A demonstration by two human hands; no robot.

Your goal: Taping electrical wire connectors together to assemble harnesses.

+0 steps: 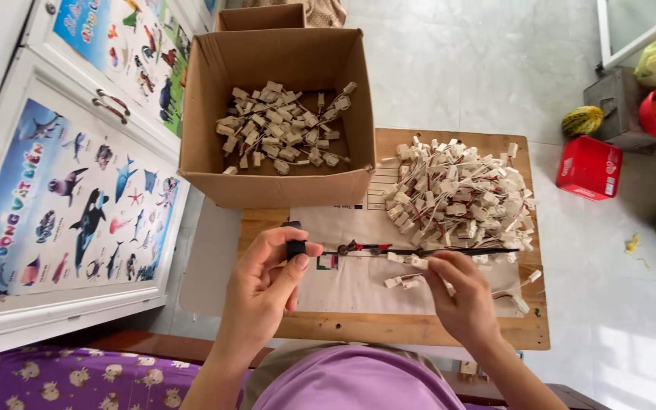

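The scene is lit brightly and evenly by soft daylight. A glare patch is seen on the pale floor tiles [632, 357], to the lower right of the wooden board [419, 326]. Only faint shadows are cast inside the cardboard box [282, 186] behind the board. Slight wide-angle bending is noticed at the edges. Sharpness is kept throughout.

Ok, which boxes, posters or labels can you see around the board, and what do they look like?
Cardboard box: open, brown, at the board's far left, holding white connectors.
Second cardboard box: brown, behind it.
Red carton: square, on the floor right.
Sea-animal poster: blue, on the left cabinet door.
Animal poster: colourful, on the door beyond.
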